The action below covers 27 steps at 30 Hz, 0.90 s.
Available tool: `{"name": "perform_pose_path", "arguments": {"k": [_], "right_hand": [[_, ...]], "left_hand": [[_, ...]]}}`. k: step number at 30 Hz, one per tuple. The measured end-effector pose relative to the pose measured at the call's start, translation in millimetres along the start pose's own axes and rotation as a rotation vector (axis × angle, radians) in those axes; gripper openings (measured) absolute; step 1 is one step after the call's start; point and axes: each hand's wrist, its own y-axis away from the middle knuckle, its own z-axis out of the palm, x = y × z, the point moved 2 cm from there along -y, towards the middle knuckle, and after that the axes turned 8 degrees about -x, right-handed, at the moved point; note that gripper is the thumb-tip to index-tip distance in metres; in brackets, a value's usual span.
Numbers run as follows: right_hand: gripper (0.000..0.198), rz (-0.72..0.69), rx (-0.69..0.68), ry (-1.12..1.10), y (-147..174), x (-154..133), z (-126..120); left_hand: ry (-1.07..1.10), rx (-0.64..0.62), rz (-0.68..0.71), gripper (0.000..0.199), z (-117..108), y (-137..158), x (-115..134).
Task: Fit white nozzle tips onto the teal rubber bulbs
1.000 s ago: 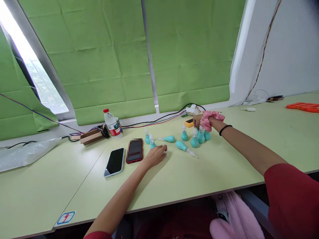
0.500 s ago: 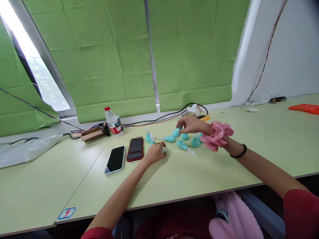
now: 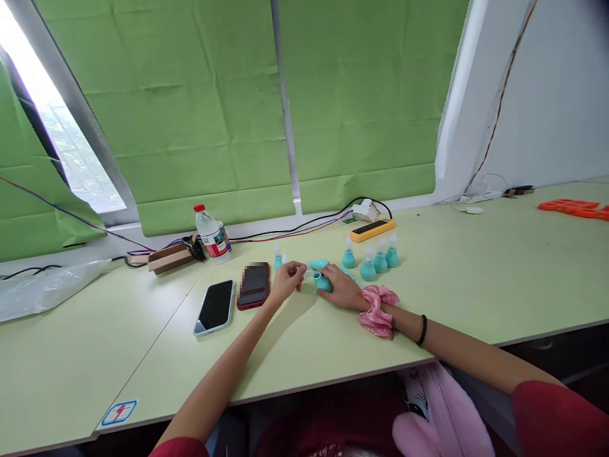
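Fingers of my right hand (image 3: 344, 289) wrap round a teal rubber bulb (image 3: 321, 282), tilted so its open neck faces left. My left hand (image 3: 286, 282) pinches a small clear nozzle (image 3: 308, 273), a short gap from that neck. Behind the hands another teal bulb (image 3: 318, 264) lies on its side, and one more (image 3: 347, 272) is partly covered by my right hand. Several bulbs with clear tips stand upright to the right, the nearest bulb (image 3: 368, 270) among them. Behind my left hand stands a further tipped bulb (image 3: 278, 261), with a second tip partly hidden.
Left of my left hand lie a red-cased phone (image 3: 254, 285) and a pale-cased phone (image 3: 215, 308). A water bottle (image 3: 212, 236) and an open cardboard box (image 3: 172, 258) stand behind. A yellow meter (image 3: 372, 230) and cables lie along the wall.
My right hand has come down and left with a teal bulb, beside my left hand. My left hand has lifted the clear piece slightly and turned it toward the bulb's neck.
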Motion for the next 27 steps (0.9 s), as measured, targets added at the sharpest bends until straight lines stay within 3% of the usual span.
{"name": "perform_pose_path", "arguments": {"k": [3,6,13,19,23,27], "right_hand": [[0.03,-0.016,-0.026,0.021,3,-5,-2],[0.025,0.014,-0.003,0.031,5,-9,-3],[0.019,0.058,0.001,0.212,4,-3,-2],[0.018,-0.042,-0.058,0.314,1,-1,-9],[0.012,-0.044,-0.066,0.197,2,-2,-9],[0.007,-0.025,-0.105,-0.091,1,-1,-8]], "left_hand": [[0.188,-0.111,-0.026,0.037,3,2,4],[0.228,-0.222,-0.059,0.039,6,5,6],[0.258,-0.359,-0.105,0.041,9,8,3],[0.357,-0.429,-0.107,0.036,13,10,0],[0.33,-0.45,-0.062,0.033,14,12,3],[0.269,-0.457,-0.025,0.033,14,13,10]]}}
